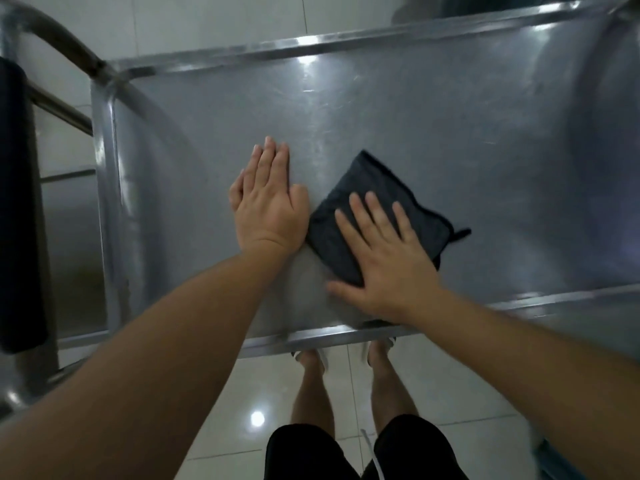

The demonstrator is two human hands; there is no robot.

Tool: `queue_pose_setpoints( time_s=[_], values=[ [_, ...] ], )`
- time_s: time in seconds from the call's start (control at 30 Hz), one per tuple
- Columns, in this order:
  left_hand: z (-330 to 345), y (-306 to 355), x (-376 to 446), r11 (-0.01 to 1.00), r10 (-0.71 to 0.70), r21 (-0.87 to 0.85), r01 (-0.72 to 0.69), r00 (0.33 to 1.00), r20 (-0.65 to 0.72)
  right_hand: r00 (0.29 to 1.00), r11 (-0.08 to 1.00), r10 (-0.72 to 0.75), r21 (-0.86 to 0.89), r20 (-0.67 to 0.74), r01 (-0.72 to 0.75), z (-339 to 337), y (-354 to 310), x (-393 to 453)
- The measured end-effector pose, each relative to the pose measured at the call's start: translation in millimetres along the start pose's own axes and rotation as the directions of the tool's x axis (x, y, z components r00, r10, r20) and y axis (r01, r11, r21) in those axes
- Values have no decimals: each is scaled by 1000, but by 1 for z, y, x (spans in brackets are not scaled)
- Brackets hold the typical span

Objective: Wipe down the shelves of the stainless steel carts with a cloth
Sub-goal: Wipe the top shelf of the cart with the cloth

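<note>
Floor: glossy pale tiles (450,403) run under and around the cart, with a bright lamp glare near the person's feet.
Dark pad: a black padded piece (14,209) sits at the far left edge, well left of the left hand's fingers, beside the cart's handle.
Handle: a curved steel tube (65,46) rises at the upper left, beyond and left of all the fingers.
Shelf: the top stainless steel shelf (381,109) of the cart fills most of the view; its raised rim runs along the far side, the left side and the near side just below both wrists. The metal shows faint swirl marks ahead of the fingertips.
Left hand: the left hand (268,206) lies palm down on the bare shelf, fingers (273,157) straight and held together, pointing away from the person. It holds nothing. Its thumb side lies just beside the cloth's left corner.
Cloth: a dark grey folded cloth (363,188) lies flat on the shelf, just right of the left hand's thumb and under the right hand's fingers. One corner pokes out ahead of the right fingertips, and a small loop tag sticks out to the right.
Right hand: the right hand (384,261) presses flat on the cloth, fingers (375,213) straight and spread, thumb stretched left along the cloth's near edge.
Legs: bare legs (311,389), dark shorts and sandals show below the shelf's near rim, beneath both wrists.
</note>
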State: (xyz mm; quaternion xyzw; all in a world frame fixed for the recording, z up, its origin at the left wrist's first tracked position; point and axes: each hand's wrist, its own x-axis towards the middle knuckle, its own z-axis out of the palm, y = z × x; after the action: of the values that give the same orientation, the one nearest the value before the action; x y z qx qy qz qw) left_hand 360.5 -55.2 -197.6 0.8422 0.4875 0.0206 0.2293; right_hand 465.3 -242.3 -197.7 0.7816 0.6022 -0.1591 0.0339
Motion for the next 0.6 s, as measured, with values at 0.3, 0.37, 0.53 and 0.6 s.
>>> queue_pose_setpoints(
  time_s=[0.3,0.37,0.53,0.6],
  values=[
    [-37,15,5,999,-32,-25,40,965,259,977,981,-194,-5,90,195,27,-27,-86],
    [-43,18,-7,998,-31,-45,44,963,268,975,980,-198,-15,103,200,23,-27,-87],
    [-50,9,-83,991,-7,-120,52,937,348,939,964,-266,39,216,264,9,-28,-102],
    [-55,1,-112,995,-21,-83,58,920,392,930,967,-252,33,268,253,5,-32,-107]
  ],
)
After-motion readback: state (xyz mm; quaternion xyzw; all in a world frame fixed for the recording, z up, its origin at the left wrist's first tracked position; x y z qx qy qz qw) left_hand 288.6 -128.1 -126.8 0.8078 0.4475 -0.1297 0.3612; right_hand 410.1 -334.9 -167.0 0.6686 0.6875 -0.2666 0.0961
